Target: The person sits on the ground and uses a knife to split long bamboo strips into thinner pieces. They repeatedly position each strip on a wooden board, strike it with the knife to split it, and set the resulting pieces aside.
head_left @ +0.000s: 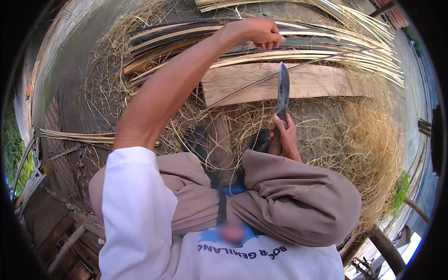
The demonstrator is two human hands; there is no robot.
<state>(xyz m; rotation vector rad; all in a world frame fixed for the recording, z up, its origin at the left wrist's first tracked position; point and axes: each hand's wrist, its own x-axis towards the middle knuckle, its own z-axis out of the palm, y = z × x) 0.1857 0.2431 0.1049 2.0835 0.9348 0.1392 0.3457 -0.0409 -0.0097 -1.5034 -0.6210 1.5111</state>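
Observation:
My right hand (288, 136) grips the wooden handle of a large knife (283, 88). Its broad dark blade points away from me, over a flat wooden board (247, 83). Stretched out across the far side, my left hand (264, 33) has its fingers curled in above a spread of long bamboo strips (326, 43). Whatever those fingers may pinch is hidden. One thin bamboo strip (254, 84) slants across the board and passes by the blade.
Tangled bamboo shavings (368, 135) cover the ground around my crossed legs, thickest at the right. More pale strips (79, 136) lie at the left. Another bundle of strips (354, 18) is at the far right. Wooden poles (387, 249) stand near the lower right.

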